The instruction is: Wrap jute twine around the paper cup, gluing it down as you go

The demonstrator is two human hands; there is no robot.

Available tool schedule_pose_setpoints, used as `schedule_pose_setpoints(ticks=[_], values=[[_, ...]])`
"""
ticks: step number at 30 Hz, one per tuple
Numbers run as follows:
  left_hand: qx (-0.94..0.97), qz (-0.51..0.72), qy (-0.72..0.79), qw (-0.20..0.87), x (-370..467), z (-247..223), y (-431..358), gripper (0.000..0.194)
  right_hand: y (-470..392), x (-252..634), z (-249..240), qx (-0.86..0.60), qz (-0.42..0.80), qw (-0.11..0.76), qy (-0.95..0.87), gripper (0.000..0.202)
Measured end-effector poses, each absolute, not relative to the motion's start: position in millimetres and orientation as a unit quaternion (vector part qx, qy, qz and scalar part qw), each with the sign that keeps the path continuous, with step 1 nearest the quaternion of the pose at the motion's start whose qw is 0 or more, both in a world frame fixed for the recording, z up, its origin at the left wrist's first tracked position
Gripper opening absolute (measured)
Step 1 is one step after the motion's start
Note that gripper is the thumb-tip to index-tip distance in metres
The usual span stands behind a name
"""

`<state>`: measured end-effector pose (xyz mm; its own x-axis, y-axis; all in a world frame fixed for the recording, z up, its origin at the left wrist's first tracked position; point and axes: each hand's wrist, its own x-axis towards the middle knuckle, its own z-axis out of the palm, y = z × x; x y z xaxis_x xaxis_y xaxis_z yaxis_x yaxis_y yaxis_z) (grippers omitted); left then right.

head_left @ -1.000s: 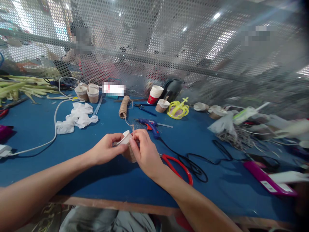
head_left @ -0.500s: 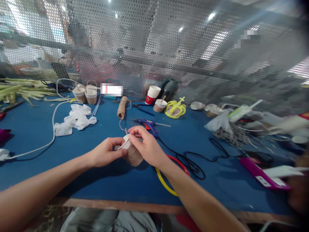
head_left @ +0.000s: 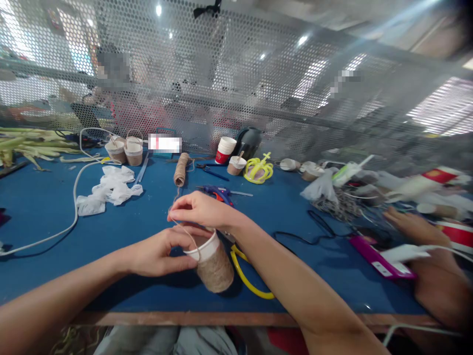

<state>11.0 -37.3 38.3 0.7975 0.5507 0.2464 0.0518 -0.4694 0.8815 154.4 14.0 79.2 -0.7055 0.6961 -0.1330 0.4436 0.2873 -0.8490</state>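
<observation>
A paper cup (head_left: pixel 216 268) wrapped in brown twine, its white rim bare, is tilted with its mouth toward the upper left. My left hand (head_left: pixel 162 250) grips it at the rim, some fingers inside and the thumb outside. Above the cup's mouth, my right hand (head_left: pixel 197 209) pinches a thin strand of twine (head_left: pixel 189 233) that runs down to the rim by my left thumb. Beyond my hands lies the twine spool (head_left: pixel 181 170), with a strand leading from it toward my right fingers. A blue glue gun (head_left: pixel 218 191) rests just past my right hand, partly hidden.
Wrapped cups (head_left: pixel 133 152), pliers (head_left: pixel 212 171), red-and-white cups (head_left: pixel 225 150) and a yellow crown-shaped piece (head_left: pixel 259 169) stand along the back. White plastic (head_left: pixel 114 185) and a cable (head_left: pixel 76 197) lie left. A yellow ring (head_left: pixel 247 281) is under my right forearm. Another person's hand (head_left: pixel 417 227) is far right.
My right hand has left the rim and moved left with the twine strand. The cup has come lower and nearer, showing more of its wrapped side. Another person's hand has appeared at right.
</observation>
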Motion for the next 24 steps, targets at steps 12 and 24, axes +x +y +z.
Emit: schedule_pose_setpoints(ticks=[12,24], values=[[0.798,0.306,0.180,0.487,9,37,-36,0.008,55,181,57,-0.563,0.247,0.069,-0.786,0.030],[0.773,0.369,0.277,0.436,7,20,-21,0.016,71,247,22,-0.719,0.175,0.140,-0.658,0.011]])
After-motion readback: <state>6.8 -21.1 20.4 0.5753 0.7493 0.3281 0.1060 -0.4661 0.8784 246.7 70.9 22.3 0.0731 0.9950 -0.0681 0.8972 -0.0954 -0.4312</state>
